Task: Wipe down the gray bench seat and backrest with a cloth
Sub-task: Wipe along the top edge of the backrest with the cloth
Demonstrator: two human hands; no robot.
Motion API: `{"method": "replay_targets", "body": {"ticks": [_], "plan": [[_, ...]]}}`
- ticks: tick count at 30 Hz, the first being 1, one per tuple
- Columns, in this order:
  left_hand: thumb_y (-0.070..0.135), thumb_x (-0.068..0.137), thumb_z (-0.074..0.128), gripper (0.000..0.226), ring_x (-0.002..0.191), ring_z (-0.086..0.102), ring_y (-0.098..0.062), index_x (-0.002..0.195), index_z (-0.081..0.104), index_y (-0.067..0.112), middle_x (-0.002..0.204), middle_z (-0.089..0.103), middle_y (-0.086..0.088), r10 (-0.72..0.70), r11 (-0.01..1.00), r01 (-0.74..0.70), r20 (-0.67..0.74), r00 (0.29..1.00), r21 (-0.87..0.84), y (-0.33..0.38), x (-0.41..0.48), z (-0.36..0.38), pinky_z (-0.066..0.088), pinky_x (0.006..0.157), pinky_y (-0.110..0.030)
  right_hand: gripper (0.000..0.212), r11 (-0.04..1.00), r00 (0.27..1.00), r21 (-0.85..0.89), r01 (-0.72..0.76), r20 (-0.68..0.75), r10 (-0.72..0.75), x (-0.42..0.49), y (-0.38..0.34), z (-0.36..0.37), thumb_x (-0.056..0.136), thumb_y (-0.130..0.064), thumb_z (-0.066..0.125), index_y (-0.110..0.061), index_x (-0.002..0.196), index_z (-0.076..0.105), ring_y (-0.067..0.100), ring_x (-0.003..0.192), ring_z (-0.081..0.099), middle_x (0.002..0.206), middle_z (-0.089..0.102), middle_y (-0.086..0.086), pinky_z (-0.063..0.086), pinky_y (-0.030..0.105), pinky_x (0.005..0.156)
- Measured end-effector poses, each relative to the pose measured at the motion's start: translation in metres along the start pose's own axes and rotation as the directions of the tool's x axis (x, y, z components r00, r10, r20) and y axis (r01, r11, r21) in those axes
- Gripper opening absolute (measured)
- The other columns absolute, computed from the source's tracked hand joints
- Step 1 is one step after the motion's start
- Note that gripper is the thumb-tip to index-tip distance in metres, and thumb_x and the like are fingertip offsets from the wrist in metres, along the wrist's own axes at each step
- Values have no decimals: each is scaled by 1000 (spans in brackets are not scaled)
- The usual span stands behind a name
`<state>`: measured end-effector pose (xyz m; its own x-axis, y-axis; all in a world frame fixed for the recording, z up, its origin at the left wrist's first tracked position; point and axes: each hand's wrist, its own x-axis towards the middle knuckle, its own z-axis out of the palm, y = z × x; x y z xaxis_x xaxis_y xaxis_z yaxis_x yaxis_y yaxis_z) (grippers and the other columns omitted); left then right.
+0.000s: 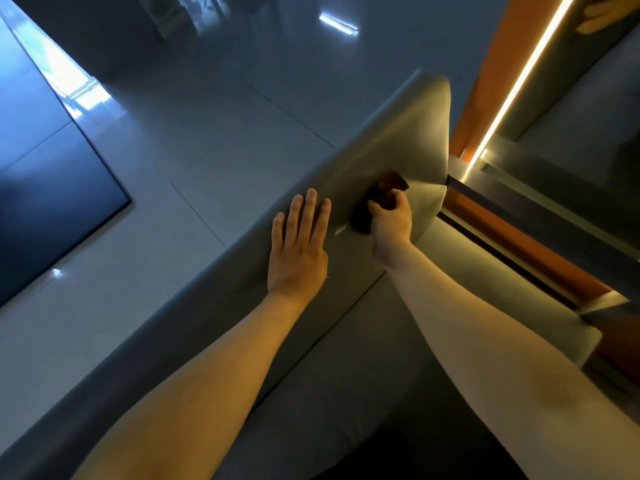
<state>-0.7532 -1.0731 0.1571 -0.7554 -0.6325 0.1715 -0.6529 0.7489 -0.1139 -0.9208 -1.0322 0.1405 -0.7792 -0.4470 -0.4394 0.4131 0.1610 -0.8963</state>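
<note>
So closest to us there's the gray seat (pixel 346 386), running under both forearms, with the seam where it meets the backrest (pixel 398 147) cutting diagonally from lower left up toward the upper right. That diagonal is the long axis of the whole bench, and we reckon it's what the next stroke depends on.

A bit further out, our left hand (pixel 299 244) is laid flat on the backrest, fingers spread and empty, gripping nothing, more like bracing on the cushion. Just beside it to the right, our right hand (pixel 391 220) is clenched around the cloth (pixel 388 195), a dark brownish bunched-up wad pressed right against the backrest. So the right hand is the one on the cloth, and the two hands sit near each other without touching.

Beyond the cloth the backrest carries on up and to the right to its rounded end, so the unwiped stretch ahead probably lies that way, along the axis. Past that there's only glossy tiled floor (pixel 207 133) and a lit strip (pixel 519 81) on the right.

Count: one bench, one seat, one backrest, one cloth, two hands.
</note>
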Motion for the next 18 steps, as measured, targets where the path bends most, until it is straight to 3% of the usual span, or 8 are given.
{"method": "replay_targets", "body": {"ticks": [2, 6, 9, 11, 14, 18], "plan": [[18, 98, 47, 80, 156, -6, -31, 163, 1, 16, 170, -8, -12, 2, 1000, -2, 0, 1000, 16, 0, 1, 1, -4, 123, -50, 26, 999, 1000, -35, 3, -8, -3, -15, 12, 11, 91, -14, 66, -23, 116, 63, 20, 100, 67, 107, 69, 1, 59, 49, 90], [22, 102, 49, 79, 156, -6, -33, 163, -2, 15, 169, -9, -13, -10, 999, 10, 0, 1000, 40, 3, 1, 4, -1, 124, -52, 19, 999, 996, -40, -10, 87, 14, -54, 38, 21, 88, -8, 69, -22, 101, 67, 18, 95, 69, 100, 70, 2, 60, 36, 80], [28, 101, 47, 81, 156, -9, -33, 163, -3, 15, 169, -10, -13, -8, 999, 7, 28, 1000, 51, 5, 1, 4, -2, 125, -52, 22, 996, 985, -72, -50, 161, 61, -60, 43, 20, 86, -8, 72, -27, 96, 67, 20, 93, 69, 99, 71, 1, 63, 43, 78], [32, 99, 44, 81, 156, -11, -33, 162, -4, 14, 168, -14, -13, 16, 998, -19, 56, 998, 52, 3, 0, 1, -4, 125, -52, 22, 993, 981, -117, -26, 189, 48, -52, 38, 14, 86, -6, 72, -24, 97, 67, 19, 92, 69, 100, 70, 2, 64, 40, 73], [23, 99, 43, 76, 156, -9, -32, 163, 2, 14, 169, -10, -13, 37, 999, -38, 33, 999, 30, 0, -1, 1, -4, 125, -50, 23, 996, 997, -88, 19, 81, -12, -33, 25, 6, 86, -2, 69, -23, 95, 67, 16, 93, 67, 98, 70, 1, 62, 38, 81], [15, 96, 46, 79, 156, -8, -32, 163, 4, 15, 170, -8, -13, 40, 999, -40, 5, 999, 21, -2, -2, 3, -5, 125, -50, 23, 997, 993, 54, -48, -103, 54, -12, 13, 10, 93, -8, 65, -24, 109, 66, 11, 97, 64, 104, 68, -4, 59, 36, 90]]}}
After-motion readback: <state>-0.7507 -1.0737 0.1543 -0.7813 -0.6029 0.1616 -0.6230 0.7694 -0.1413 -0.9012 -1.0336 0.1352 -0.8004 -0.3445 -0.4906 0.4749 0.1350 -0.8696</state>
